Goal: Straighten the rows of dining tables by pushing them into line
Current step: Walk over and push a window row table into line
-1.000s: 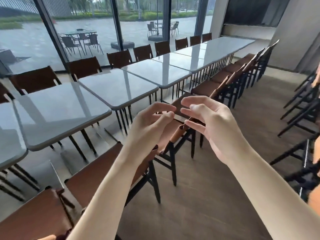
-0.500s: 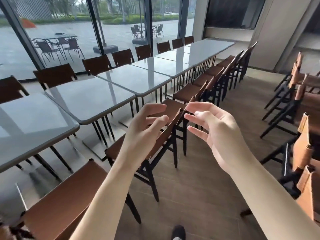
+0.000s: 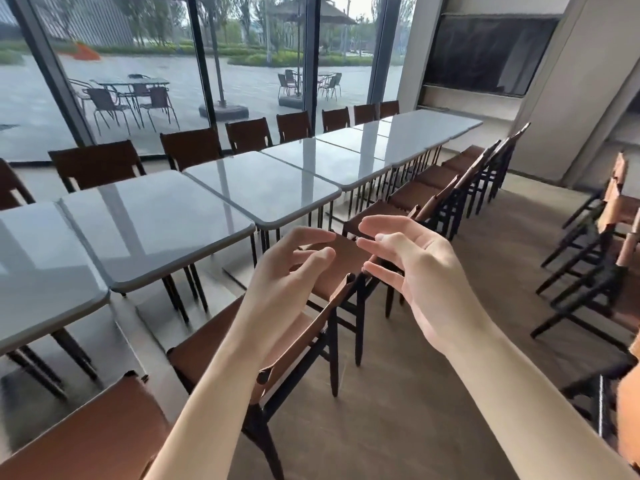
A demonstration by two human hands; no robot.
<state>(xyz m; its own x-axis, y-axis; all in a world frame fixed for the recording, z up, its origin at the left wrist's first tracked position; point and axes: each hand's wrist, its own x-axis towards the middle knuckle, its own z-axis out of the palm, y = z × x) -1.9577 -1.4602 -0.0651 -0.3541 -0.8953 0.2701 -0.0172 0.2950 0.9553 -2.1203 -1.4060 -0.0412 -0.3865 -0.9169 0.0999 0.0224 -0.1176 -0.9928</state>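
The row of dining tables runs away from you on your left, from the near left edge toward the far wall, grey glossy tops set end to end. The nearest tops sit close together with thin seams between them, and the near edges form a slightly stepped line, not a perfectly straight one. You are not touching any table.

Your left hand is raised in front of you, forearm reaching up from the lower middle of the view. Its fingers are loosely curled and spread, thumb apart from the index finger, holding nothing. Your right hand is raised just beside it, forearm coming in from the lower right, palm turned toward the left hand. Its fingers are relaxed, slightly bent and fanned, also holding nothing. The fingertips of the two hands are near each other but apart, and both hover above a brown chair without touching it.

Brown-seated chairs with black frames line the near side of the tables, and another line of chairs stands on the far side by the glass wall. More chairs stand on your right across the wooden floor. Outside, patio furniture sits on wet paving.
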